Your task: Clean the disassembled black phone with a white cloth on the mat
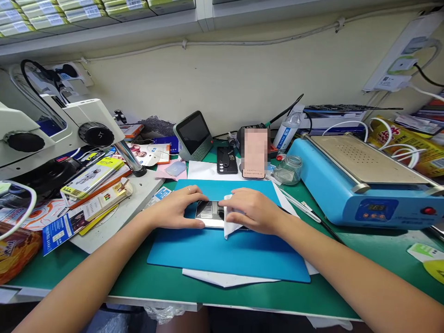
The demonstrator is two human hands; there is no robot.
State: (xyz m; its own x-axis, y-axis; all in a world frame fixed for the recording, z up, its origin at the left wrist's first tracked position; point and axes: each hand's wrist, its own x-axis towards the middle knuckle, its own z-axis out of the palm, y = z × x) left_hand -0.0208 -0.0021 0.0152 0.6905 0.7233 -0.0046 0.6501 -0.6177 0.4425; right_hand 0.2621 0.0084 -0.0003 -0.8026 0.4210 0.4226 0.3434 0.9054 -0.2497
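Note:
A phone screen, dark and glossy with reflections in it, lies flat on a blue mat. My left hand spans its left end, thumb along the near edge and fingers at the far edge. In my right hand a white wipe is pinched under the fingers and pressed on the glass. That hand covers the screen's right part. Behind the mat stand a phone with a lit pink screen and a black phone case.
A blue heating plate machine stands to the right, with tweezers beside the mat. At left are a microscope stand and stacked packets. A smart display, glass jar and bottle line the back.

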